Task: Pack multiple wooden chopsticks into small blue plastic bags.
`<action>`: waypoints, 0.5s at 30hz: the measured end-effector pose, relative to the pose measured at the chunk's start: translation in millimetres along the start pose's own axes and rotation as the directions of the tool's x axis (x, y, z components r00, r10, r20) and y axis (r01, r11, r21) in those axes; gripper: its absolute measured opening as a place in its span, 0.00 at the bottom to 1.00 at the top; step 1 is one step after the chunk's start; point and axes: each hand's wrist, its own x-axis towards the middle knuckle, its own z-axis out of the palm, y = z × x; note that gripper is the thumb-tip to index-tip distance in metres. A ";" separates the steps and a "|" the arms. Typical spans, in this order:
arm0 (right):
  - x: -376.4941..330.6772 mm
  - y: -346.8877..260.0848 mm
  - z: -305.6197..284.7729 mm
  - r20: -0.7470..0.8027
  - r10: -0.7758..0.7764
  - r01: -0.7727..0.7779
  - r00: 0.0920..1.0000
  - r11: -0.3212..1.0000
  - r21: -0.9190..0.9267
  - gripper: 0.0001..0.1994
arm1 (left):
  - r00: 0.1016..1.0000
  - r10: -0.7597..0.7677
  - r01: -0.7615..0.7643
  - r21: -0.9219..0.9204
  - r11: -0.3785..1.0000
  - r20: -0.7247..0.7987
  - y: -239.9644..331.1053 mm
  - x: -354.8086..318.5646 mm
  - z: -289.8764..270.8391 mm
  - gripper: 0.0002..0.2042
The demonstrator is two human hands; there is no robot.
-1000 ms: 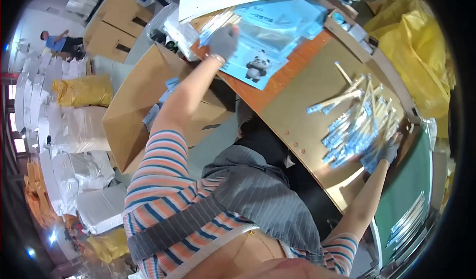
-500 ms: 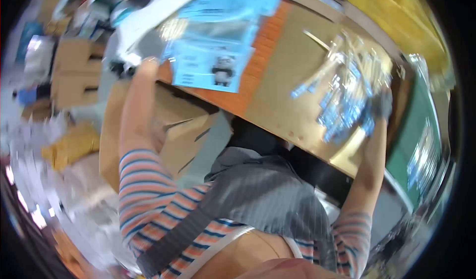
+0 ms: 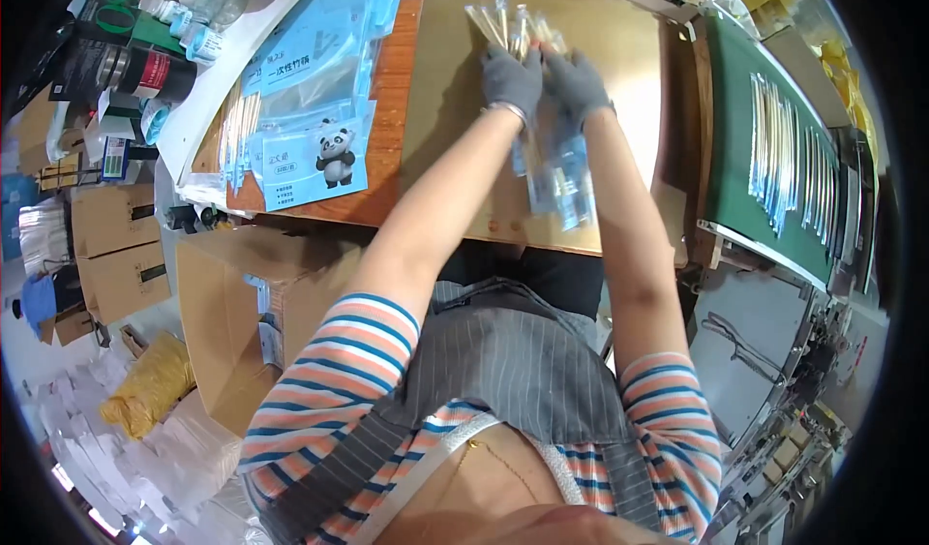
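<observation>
Packets, slim clear-plastic with thin pale sticks inside [image 3: 513,32], fanned near the brown tabletop's [image 3: 629,71] far edge; light, slippery, bendable, best pinched mid-length; grey-gloved left hand [image 3: 511,78] and right hand [image 3: 577,85] curl loosely over them, grip unclear.

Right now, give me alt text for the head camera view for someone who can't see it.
Two grey-gloved hands, left hand and right hand, meet over clear packets of sticks on a tan worktable. Blue panda-printed bags lie to the left; a green conveyor belt carrying packets runs on the right.
</observation>
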 end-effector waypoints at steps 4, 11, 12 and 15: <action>-119.4 -11.2 -8.3 0.227 -0.043 -0.141 0.973 0.670 0.729 0.31 | 0.975 -0.047 0.084 -0.165 0.983 0.217 -9.1 -80.3 -40.4 0.16; -215.1 28.3 8.2 0.497 -0.100 -0.370 0.862 0.546 0.752 0.24 | 0.792 -0.217 0.390 -0.201 0.898 0.570 -51.3 -178.2 -121.2 0.25; -203.7 30.0 9.1 0.499 -0.092 -0.368 0.862 0.565 0.739 0.21 | 0.680 -0.300 0.471 -0.085 0.878 0.668 -12.1 -157.8 -133.7 0.32; -155.6 31.3 24.9 0.603 0.012 -0.526 0.798 0.502 0.686 0.15 | 0.809 -0.275 0.286 0.061 0.956 0.519 -19.9 -125.4 -108.8 0.34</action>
